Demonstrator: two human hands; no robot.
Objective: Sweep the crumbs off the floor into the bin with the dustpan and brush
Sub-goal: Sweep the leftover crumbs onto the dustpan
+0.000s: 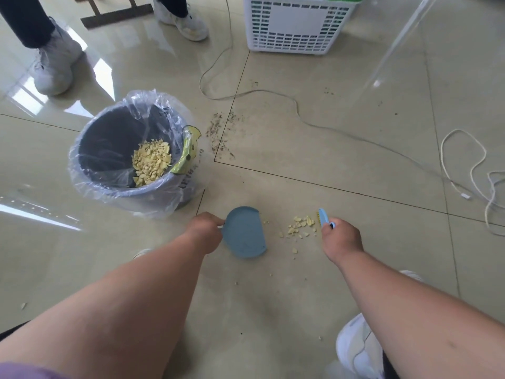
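Left hand [205,231]: grips dustpan [244,232] on floor [328,165] | Right hand [341,240]: grips brush [323,218] beside crumbs [300,227] | Bin [131,151]: holds crumbs, near dustpan

Bare floor [341,165] is lying open ahead of both hands, while the lined bin [128,151] is standing at the left, a white basket [296,26] is blocking the far side and loose cords [464,165] are trailing across the right.

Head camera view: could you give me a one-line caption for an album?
Left hand holds dustpan, right hand brushes yellow crumbs toward it, beside lined bin.
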